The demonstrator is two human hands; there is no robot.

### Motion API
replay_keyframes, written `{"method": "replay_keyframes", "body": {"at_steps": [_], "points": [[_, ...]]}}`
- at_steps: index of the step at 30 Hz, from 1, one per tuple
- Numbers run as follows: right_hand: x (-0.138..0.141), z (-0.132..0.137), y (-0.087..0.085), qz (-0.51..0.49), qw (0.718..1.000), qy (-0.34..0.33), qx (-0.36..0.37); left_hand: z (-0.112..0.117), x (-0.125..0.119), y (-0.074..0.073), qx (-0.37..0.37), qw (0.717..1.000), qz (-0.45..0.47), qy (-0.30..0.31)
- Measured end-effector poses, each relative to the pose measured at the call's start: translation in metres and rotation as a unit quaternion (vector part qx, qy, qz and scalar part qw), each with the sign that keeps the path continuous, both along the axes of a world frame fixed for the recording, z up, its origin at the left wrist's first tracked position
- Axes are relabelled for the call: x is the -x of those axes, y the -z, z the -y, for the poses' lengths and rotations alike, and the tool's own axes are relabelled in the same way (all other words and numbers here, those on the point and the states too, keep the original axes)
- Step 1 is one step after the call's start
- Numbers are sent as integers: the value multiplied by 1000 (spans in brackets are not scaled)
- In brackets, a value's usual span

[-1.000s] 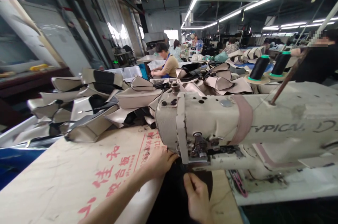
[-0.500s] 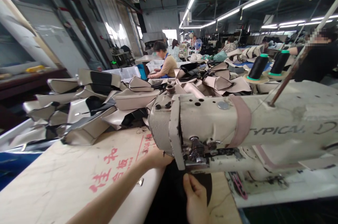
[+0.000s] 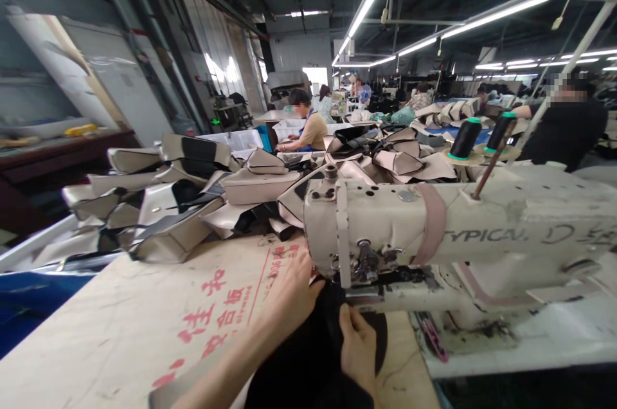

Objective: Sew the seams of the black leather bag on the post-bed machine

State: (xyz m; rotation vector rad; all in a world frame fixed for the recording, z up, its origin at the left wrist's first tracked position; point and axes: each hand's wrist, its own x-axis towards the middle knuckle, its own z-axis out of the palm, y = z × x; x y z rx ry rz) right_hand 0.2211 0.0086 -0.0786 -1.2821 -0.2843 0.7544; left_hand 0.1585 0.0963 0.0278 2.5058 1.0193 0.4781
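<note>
At the sewing machine [image 3: 385, 216], the right hand [image 3: 359, 345] pinches black material [image 3: 294, 367]; whether the left hand [image 3: 293, 287], fingers half-hidden, grips it, I cannot tell.

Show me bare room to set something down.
Widest: plywood between the blue material and the left forearm, piled pieces beyond. A small strip lies right of the right hand. Crowded: at the sewing machine's head, with black material and the left hand.
</note>
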Motion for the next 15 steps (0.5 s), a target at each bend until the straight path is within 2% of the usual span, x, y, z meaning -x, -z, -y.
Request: {"method": "replay_keyframes", "body": {"at_steps": [3, 5, 7, 9, 11, 15], "points": [[-1, 3, 0, 34, 999, 8, -9, 46, 17, 15, 64, 994, -86, 26], [-3, 6, -1, 43, 999, -1, -15, 60, 17, 31, 44, 994, -93, -32], [-4, 8, -2, 44, 999, -8, -17, 59, 8, 45, 33, 992, -69, -98], [-4, 9, -4, 45, 999, -11, -19, 51, -4, 53, 48, 989, -47, -129], [-3, 10, -6, 45, 999, -14, -19, 44, -16, 53, 48, 987, -54, -143], [-3, 10, -10, 27, 999, -25, -18, 43, -26, 47, -17, 980, -118, -162]]}}
